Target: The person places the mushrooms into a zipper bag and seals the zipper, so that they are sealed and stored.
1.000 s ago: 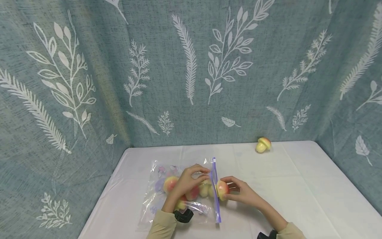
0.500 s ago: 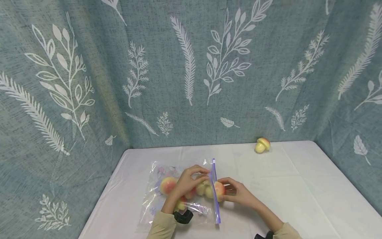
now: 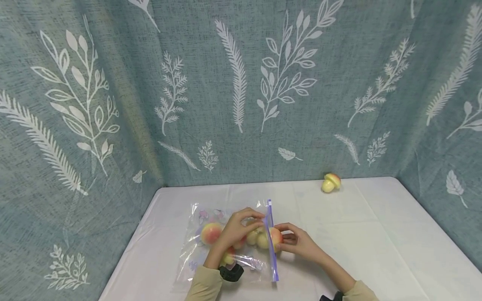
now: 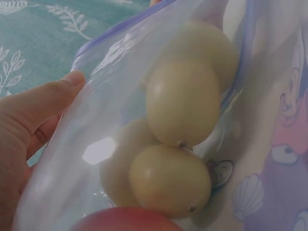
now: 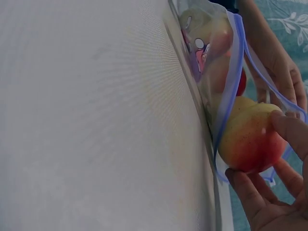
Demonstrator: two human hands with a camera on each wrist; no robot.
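Note:
A clear zip bag point(image 3: 188, 263) with a purple zipper edge and cartoon prints lies on the table, its mouth facing right. My left hand point(image 3: 238, 228) pinches the upper layer near the mouth, lifting it; in the left wrist view the thumb point(image 4: 62, 89) lies against the plastic. At the mouth, my right hand point(image 3: 301, 243) grips a toy mushroom point(image 5: 255, 139) by its red-and-yellow cap, fingertips around it. Its pale stem points into the bag. Several more such mushrooms point(image 3: 211, 233) are inside, partly hidden by my left hand and forearm.
Another toy mushroom point(image 3: 331, 183) lies near the table's far edge, right of the bag. A white cloth covers the table point(image 3: 376, 242). Blue-green curtains point(image 3: 241, 83) with white leaf prints stand behind and at both sides.
My right hand has moved a little left, carrying the mushroom partway into the bag's mouth. Mushrooms inside have shifted left. My left hand has kept its hold on the bag.

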